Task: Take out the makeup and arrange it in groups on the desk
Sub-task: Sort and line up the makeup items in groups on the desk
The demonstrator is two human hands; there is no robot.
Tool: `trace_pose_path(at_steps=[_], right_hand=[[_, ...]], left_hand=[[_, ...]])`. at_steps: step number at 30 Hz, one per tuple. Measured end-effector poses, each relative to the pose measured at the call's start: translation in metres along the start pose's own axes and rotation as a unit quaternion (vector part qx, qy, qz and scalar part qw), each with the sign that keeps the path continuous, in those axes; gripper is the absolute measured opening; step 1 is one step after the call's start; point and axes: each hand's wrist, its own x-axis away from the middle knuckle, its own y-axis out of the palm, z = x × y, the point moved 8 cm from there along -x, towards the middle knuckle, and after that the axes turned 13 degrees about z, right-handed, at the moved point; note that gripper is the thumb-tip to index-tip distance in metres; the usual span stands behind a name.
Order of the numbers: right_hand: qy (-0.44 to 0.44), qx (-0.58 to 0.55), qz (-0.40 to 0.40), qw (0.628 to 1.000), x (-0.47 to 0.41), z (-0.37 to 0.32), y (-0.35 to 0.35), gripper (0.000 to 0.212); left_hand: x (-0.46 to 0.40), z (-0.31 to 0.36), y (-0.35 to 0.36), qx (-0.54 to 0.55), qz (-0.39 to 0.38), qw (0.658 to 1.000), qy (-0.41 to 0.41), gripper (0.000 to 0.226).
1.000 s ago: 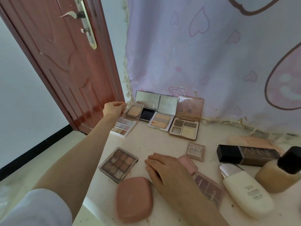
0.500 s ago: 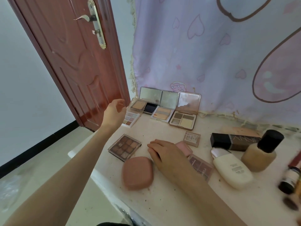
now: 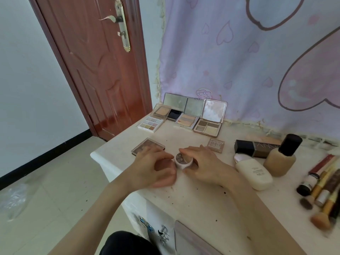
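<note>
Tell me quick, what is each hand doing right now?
Left hand: fingers curled, touching the small round compact; whether it grips cannot be told.
Right hand: fingers curled round the same compact, holding it.

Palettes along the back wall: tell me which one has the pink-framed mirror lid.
The rightmost open palette, with four brown and cream pans. Its raised lid is pink-rimmed; the other open palettes to its left have plain grey mirrors or a clear lid.

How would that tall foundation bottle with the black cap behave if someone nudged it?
The foundation bottle stands upright with a tall black cap, so it looks top-heavy and might tip. It seems nearly full, probably heavy for its size. Tipped, it might strike the cream tube beside it.
</note>
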Motion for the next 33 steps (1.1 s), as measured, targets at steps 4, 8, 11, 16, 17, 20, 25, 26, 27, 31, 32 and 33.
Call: trace_pose_path(at_steps=[4, 8, 11, 16, 17, 20, 25, 26, 27, 31, 32, 33], right_hand=[[0.027, -0.074, 0.054, 0.995, 0.0, 0.003, -0.005, 0.056], [0.085, -0.193, 0.131, 0.969, 0.0, 0.009, -0.021, 0.051], [0.123, -0.291, 0.147, 0.937, 0.003, 0.013, -0.027, 0.041], [0.156, -0.398, 0.099, 0.899, 0.007, 0.006, -0.033, 0.045], [0.17, -0.422, 0.113, 0.883, 0.006, 0.007, -0.035, 0.042], [0.197, -0.56, 0.126, 0.795, 0.005, 0.004, -0.032, 0.033], [0.199, -0.662, 0.025, 0.722, 0.007, -0.018, -0.017, 0.048], [0.206, -0.67, 0.01, 0.713, 0.007, -0.019, -0.015, 0.049], [0.214, -0.678, 0.001, 0.704, 0.008, -0.02, -0.013, 0.049], [0.235, -0.691, -0.005, 0.684, 0.007, -0.02, -0.009, 0.05], [0.236, -0.69, -0.007, 0.684, 0.007, -0.02, -0.008, 0.052], [0.236, -0.693, -0.011, 0.681, 0.007, -0.02, -0.008, 0.052]], left_hand=[[0.002, 0.007, 0.002, 0.008, -0.005, 1.0, 0.005, 0.064], [0.001, 0.003, 0.002, 0.033, 0.021, 0.999, -0.008, 0.065], [0.0, 0.008, -0.005, 0.096, 0.09, 0.991, -0.005, 0.054], [-0.003, 0.036, -0.035, 0.198, 0.204, 0.956, 0.068, 0.037], [-0.003, 0.041, -0.037, 0.209, 0.205, 0.953, 0.074, 0.033], [-0.004, 0.047, -0.042, 0.231, 0.217, 0.945, 0.078, 0.031], [-0.005, 0.049, -0.039, 0.203, 0.196, 0.956, 0.079, 0.037], [-0.004, 0.051, -0.037, 0.187, 0.184, 0.96, 0.094, 0.042], [-0.002, 0.053, -0.036, 0.172, 0.176, 0.962, 0.119, 0.046], [-0.001, 0.054, -0.032, 0.155, 0.169, 0.96, 0.16, 0.049], [-0.002, 0.053, -0.032, 0.155, 0.171, 0.96, 0.157, 0.049], [-0.002, 0.052, -0.031, 0.151, 0.17, 0.961, 0.157, 0.049]])
